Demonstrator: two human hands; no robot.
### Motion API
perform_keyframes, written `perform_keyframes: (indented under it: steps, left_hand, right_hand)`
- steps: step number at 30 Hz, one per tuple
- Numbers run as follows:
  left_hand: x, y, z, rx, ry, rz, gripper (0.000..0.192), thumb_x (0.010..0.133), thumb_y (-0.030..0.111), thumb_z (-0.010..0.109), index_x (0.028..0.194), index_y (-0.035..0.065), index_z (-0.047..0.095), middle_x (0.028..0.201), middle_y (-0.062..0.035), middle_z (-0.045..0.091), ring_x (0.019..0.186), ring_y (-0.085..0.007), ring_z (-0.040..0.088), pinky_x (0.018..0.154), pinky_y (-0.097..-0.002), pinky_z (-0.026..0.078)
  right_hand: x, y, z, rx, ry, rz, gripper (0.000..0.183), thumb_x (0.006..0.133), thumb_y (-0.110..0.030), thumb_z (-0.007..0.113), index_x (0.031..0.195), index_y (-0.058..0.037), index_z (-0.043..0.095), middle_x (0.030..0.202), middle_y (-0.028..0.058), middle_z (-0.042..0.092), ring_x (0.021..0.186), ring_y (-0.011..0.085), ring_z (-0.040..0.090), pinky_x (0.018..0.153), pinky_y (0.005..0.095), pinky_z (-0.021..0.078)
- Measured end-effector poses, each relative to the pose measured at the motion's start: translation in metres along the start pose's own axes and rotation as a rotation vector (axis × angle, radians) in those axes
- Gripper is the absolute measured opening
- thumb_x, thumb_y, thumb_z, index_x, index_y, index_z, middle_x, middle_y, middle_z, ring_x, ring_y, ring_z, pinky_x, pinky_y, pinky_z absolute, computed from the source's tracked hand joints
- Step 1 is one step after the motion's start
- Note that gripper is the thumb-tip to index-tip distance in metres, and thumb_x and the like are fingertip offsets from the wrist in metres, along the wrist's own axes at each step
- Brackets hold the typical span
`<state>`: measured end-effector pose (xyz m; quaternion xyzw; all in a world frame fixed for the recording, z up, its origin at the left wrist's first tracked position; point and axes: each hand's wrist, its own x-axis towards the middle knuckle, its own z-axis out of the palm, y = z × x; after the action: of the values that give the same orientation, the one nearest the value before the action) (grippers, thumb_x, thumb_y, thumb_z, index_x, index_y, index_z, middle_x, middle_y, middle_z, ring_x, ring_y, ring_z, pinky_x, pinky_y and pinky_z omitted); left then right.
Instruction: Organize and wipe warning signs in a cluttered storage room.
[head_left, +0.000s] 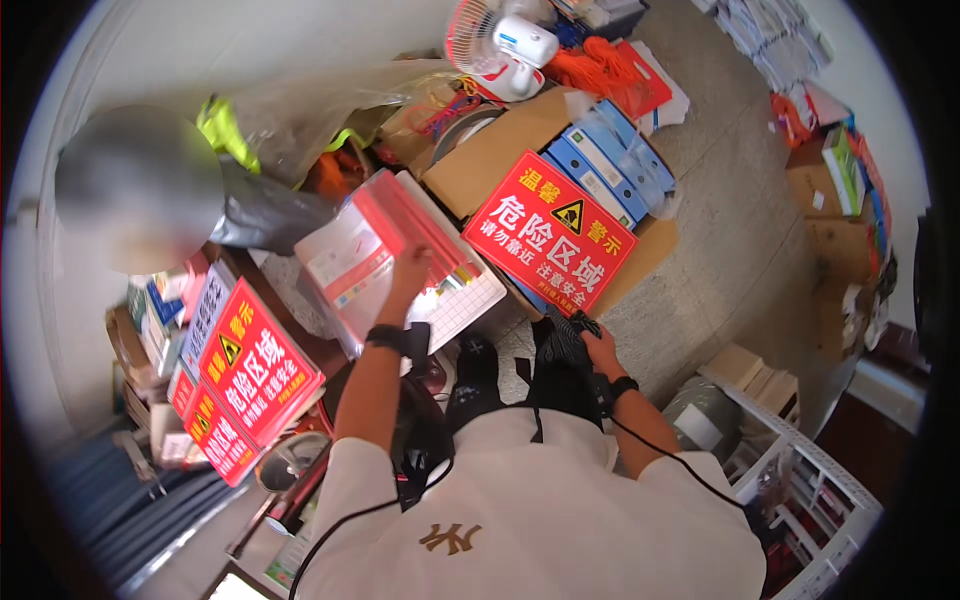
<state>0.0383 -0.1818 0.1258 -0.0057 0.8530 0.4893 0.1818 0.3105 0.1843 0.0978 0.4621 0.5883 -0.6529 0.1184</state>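
Note:
My left hand (411, 276) is on a stack of clear and red plastic document folders (375, 232), its fingers curled over the red edges. Whether it grips one is hard to see. Under the folders lies a white board with a printed grid (466, 309). My right hand (600, 351) is low, beside my right leg, against a dark striped cloth-like thing (568, 336); its fingers are partly hidden. Just beyond it, a red warning sign (551, 232) leans over an open cardboard box (499, 161) that holds blue file binders (600, 165).
More red warning signs (255, 364) stand at the left. A white electric fan (525, 41) and orange netting or cord (600, 75) lie beyond the box. At the right are cardboard boxes (825, 247) and a white plastic rack (810, 457). A blurred patch hides part of the left.

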Motion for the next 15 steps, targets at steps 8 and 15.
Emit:
perform_keyframes:
  steps: [8, 15]
  left_hand:
    - [0.099, -0.044, 0.161, 0.408, -0.147, -0.090, 0.063, 0.082, 0.014, 0.061, 0.137, -0.0050, 0.035, 0.135, -0.0293, 0.044, 0.126, -0.0422, 0.043, 0.105, -0.0447, 0.037]
    - [0.109, -0.001, 0.171, 0.685, -0.119, -0.150, 0.055, 0.082, 0.024, 0.065, 0.126, -0.0041, 0.048, 0.120, -0.0302, 0.053, 0.112, -0.0460, 0.049, 0.099, -0.0487, 0.039]
  right_hand:
    - [0.042, 0.017, -0.054, 0.020, -0.043, 0.149, 0.036, 0.079, -0.006, 0.061, 0.113, 0.0052, 0.058, 0.096, 0.0086, 0.065, 0.086, 0.0164, 0.061, 0.077, 0.0296, 0.0500]
    - [0.096, 0.005, -0.036, 0.206, -0.099, 0.184, 0.040, 0.078, -0.006, 0.062, 0.118, 0.0019, 0.060, 0.101, 0.0087, 0.067, 0.090, 0.0175, 0.063, 0.081, 0.0299, 0.0498]
